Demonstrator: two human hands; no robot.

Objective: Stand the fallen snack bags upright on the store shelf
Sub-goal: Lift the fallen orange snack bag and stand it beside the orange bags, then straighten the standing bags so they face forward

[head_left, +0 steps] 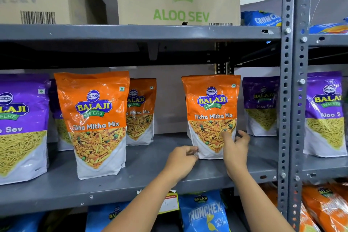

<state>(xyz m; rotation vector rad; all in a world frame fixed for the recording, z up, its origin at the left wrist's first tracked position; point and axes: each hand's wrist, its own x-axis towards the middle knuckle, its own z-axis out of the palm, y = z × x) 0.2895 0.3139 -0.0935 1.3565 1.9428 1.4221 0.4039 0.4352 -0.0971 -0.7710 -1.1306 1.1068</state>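
Scene: grey metal store shelf (pixel 143 173), snack bags standing along it, cartons on the shelf above.
Task bag: orange Tikha Mitha Mix bag (pixel 211 111), upright, mid-depth, toward the shelf's right end; a purple Aloo Sev bag (pixel 260 105) just beside it, further back.
Left hand (pixel 181 160): grip curled, fingertips pinching the bag's bottom left corner.
Right hand (pixel 235 149): grip spread, thumb on the bag front, fingers round its right edge.
Other orange bag (pixel 94 122): upright nr the front edge, well apart.
Risk: if the base gusset isn't flat when both hands let go, bag prob. tips fwd.
Risk 2: nudging it back/right could knock the purple bag.
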